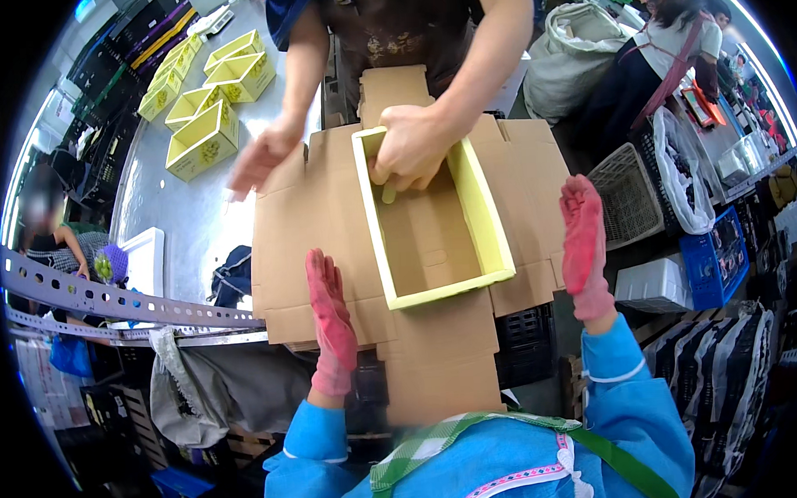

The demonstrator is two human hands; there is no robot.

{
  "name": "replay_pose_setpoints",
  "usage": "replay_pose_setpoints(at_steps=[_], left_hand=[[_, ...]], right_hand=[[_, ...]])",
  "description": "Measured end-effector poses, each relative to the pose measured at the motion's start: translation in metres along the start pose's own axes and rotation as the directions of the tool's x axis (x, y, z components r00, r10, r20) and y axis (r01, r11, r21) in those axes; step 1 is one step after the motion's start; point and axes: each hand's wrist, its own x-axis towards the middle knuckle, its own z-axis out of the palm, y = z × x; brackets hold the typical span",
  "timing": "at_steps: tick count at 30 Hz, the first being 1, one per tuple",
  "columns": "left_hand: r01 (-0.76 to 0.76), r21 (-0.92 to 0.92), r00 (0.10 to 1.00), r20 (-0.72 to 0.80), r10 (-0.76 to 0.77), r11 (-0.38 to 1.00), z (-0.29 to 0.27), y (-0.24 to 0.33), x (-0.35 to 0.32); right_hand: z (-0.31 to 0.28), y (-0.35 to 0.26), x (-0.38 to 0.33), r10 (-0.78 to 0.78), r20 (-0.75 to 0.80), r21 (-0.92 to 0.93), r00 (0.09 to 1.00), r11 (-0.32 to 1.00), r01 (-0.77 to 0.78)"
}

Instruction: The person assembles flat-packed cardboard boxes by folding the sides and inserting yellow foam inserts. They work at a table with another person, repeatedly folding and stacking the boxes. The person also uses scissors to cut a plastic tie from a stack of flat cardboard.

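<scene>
An open yellow cardboard box (pixel 501 267) stands on a flattened brown carton (pixel 310 226) in front of me. My left hand (pixel 331 326), in a pink glove, is held upright with straight fingers by the carton's near left part, holding nothing. On the other side my right hand (pixel 586 247), gloved the same way, is raised beside the carton's right edge, its fingers stretched and empty. Across from me a co-worker's hand (pixel 412 143) reaches over the box's far rim, its fingertips partly hidden inside. The co-worker's other hand (pixel 268 157) is blurred above the carton's far left.
Several yellow boxes (pixel 203 142) stand on a metal table (pixel 165 218) to the left. A perforated metal rail (pixel 128 289) runs along its near side. At right are a grey crate (pixel 625 197), a blue crate (pixel 719 260), a white foam box (pixel 653 286) and a large sack (pixel 572 58).
</scene>
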Motion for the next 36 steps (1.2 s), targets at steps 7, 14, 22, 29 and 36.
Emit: replay_pose_setpoints(at_steps=[7, 14, 22, 29, 36], left_hand=[[0.094, -0.164, 0.99, 0.116, -0.076, 0.982, 0.058, -0.037, -0.002], [-0.041, 0.126, 0.998, 0.051, 0.035, 0.991, 0.005, -0.011, 0.005], [0.118, 0.874, 0.889, -0.305, 0.342, 0.472, -0.127, 0.024, -0.018], [0.445, 0.889, 0.892, -0.45, 0.03, 0.105, -0.119, 0.03, 0.017], [0.364, 0.931, 0.928, -0.361, -0.096, 0.018, -0.129, 0.044, 0.037]], right_hand=[[0.053, 0.022, -0.014, 0.564, 0.293, 0.18, 0.772, 0.761, -0.624], [0.009, 0.048, -0.021, 0.268, 0.2, 0.091, 0.942, 0.952, -0.291], [-0.131, 0.036, -0.018, 0.217, -0.33, -0.726, 0.919, 0.564, -0.394], [-0.123, 0.039, -0.015, 0.424, -0.103, -0.718, 0.9, 0.595, -0.362], [-0.12, 0.029, 0.001, 0.558, -0.029, -0.646, 0.83, 0.623, -0.441]])
